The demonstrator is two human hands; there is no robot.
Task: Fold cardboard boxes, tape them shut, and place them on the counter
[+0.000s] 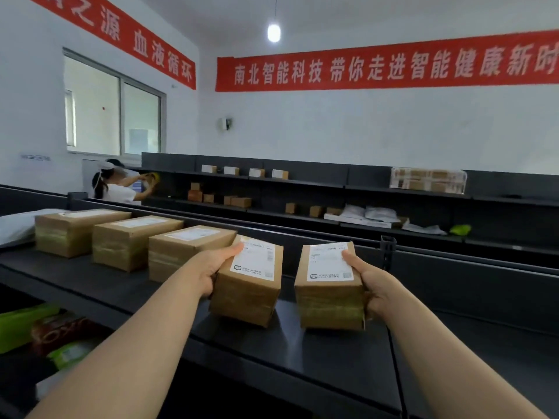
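Fingers clamp one-sidedly, left hand (211,272) on the left box (251,287) and right hand (375,285) on the right box (329,291), so mid-frame either may slip, knocking the neighbouring box (181,252).

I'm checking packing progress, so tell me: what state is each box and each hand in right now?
Left hand, grips the left box, thumb on top.
Right hand, grips the right box, thumb on top.
Left box, taped shut, labelled, held at the counter.
Right box, taped shut, labelled, held.
Row of three boxes, taped shut, labelled, standing on the counter, untouched.
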